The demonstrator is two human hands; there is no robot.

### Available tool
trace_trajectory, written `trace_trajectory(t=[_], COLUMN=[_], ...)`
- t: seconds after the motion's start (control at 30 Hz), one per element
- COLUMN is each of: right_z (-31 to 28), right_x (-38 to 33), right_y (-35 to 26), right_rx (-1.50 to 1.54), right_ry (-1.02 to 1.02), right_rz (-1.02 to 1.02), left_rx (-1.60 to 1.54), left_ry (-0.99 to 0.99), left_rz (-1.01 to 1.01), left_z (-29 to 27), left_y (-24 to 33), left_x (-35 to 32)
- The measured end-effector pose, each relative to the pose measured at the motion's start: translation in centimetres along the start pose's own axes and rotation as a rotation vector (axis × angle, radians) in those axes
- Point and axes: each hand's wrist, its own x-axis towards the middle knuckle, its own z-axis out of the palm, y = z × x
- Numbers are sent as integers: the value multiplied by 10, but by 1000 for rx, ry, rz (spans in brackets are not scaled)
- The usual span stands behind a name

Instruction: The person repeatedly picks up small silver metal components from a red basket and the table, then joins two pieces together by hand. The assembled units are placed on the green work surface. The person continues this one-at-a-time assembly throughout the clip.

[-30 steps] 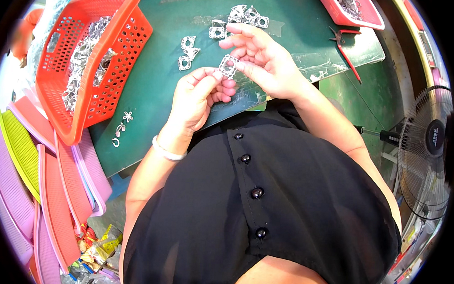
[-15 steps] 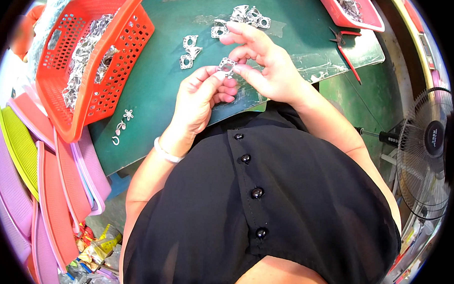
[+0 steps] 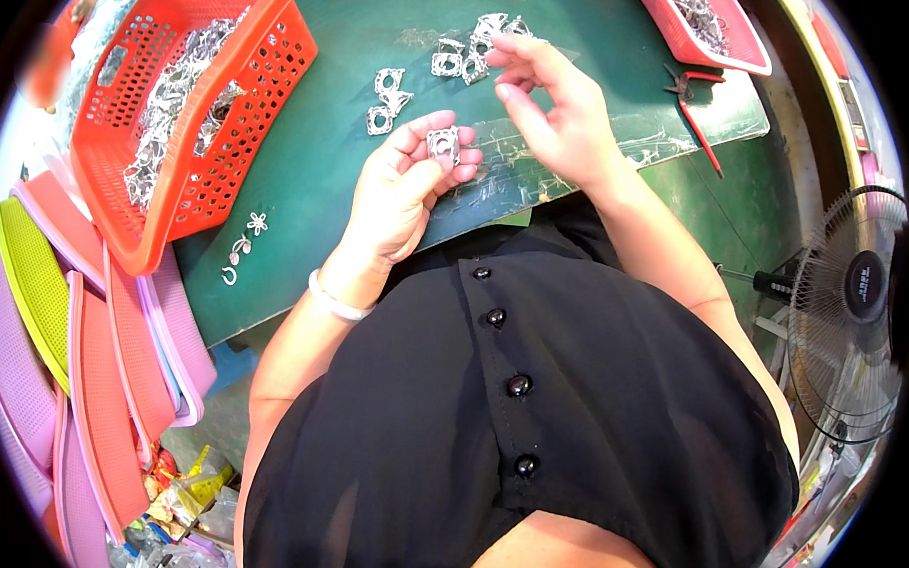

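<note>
A small silver square metal piece (image 3: 443,143) with an opening in its middle is held by my left hand (image 3: 398,190), thumb against its lower edge and fingers behind it. My right hand (image 3: 568,123) has come away from it, fingers apart, holding nothing that I can see. Its fingertips are nearest to a cluster of several similar silver pieces (image 3: 449,60) on the green table, partly covered by that hand. Beyond my left hand lies a smaller group of the same pieces (image 3: 389,81). To the left are a little flower-shaped piece (image 3: 257,223) and a horseshoe-shaped piece (image 3: 230,275).
At left, a red perforated basket (image 3: 266,97) holds many metal parts. A pink basket (image 3: 748,56) with metal parts stands at the far right, near red-handled pliers (image 3: 702,132) on the green table (image 3: 308,189). Stacked coloured baskets (image 3: 120,393) and a fan (image 3: 846,308) flank me.
My right hand has let go of the metal piece and moved right. The piece, still in my left hand, now shows its square face.
</note>
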Motion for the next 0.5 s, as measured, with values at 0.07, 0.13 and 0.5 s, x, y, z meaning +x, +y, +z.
trace_trajectory(t=[0.07, 0.13, 0.5], right_z=[-3, -2, 10], right_x=[6, 13, 24], right_y=[12, 22, 29], right_rx=[-185, -349, -586], right_ry=[-83, -130, -309], right_rz=[54, 18, 21], left_rx=[-27, -58, 58], left_ry=[-25, -46, 88], left_rz=[-6, -24, -94], left_z=[-3, -6, -11], left_y=[0, 1, 9], left_x=[-1, 0, -2])
